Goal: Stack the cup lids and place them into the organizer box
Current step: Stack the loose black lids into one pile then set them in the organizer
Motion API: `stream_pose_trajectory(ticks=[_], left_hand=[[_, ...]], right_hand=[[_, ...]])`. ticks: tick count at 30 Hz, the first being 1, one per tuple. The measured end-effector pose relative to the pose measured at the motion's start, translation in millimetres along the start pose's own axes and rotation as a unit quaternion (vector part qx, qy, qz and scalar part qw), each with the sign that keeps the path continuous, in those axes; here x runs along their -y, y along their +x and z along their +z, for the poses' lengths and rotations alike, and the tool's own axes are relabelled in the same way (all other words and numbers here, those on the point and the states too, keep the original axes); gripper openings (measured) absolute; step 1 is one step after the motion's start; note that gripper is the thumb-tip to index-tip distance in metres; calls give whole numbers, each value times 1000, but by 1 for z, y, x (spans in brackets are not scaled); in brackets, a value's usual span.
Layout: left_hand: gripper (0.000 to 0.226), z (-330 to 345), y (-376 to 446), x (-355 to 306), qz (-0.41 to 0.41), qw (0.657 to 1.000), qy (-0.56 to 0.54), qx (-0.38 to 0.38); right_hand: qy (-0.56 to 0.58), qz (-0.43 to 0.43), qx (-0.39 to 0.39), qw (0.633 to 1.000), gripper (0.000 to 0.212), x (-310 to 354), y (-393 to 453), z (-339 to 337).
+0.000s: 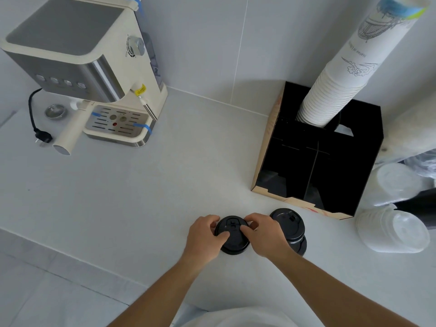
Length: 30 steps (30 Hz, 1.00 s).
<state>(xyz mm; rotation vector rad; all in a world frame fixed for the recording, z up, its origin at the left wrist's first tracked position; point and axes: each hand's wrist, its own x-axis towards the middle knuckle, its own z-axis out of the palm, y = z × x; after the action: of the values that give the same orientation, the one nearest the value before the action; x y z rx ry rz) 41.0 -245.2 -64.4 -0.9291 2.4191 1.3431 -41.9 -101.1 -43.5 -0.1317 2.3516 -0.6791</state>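
lids [232, 234]: black stack on counter, just before the box [266, 147]
left hand [205, 237]: fingers curled on the rim
right hand [265, 234]: pinching the opposite rim
handling: likely light, thin, springy plastic; grip the rims, squeeze gently

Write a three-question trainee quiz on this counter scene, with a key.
1. True or false: both hands grip the same black lid.
2. What stands in the organizer box's back compartment? A) paper cups B) spoons C) clear lids
3. Fill in: the second pile of black lids lies to the ___ of the right hand.

Key: 1 true, the left hand and right hand both hold it; 2 A, the paper cup stack; 3 right.
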Motion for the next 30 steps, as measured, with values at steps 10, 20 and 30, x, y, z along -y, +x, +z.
stream_pose_trajectory(ticks=[10,20,30], left_hand=[[50,-3,-13,3,45,999,-8,12],[46,-7,-15,-6,57,996,52,42],[41,-4,-16,-61,103,994,13,22]], right_hand=[[85,17,-6,996,26,-12,-19,8],[126,19,13,992,37,-8,-34,-2],[258,68,-60,962,23,-54,-58,-55]])
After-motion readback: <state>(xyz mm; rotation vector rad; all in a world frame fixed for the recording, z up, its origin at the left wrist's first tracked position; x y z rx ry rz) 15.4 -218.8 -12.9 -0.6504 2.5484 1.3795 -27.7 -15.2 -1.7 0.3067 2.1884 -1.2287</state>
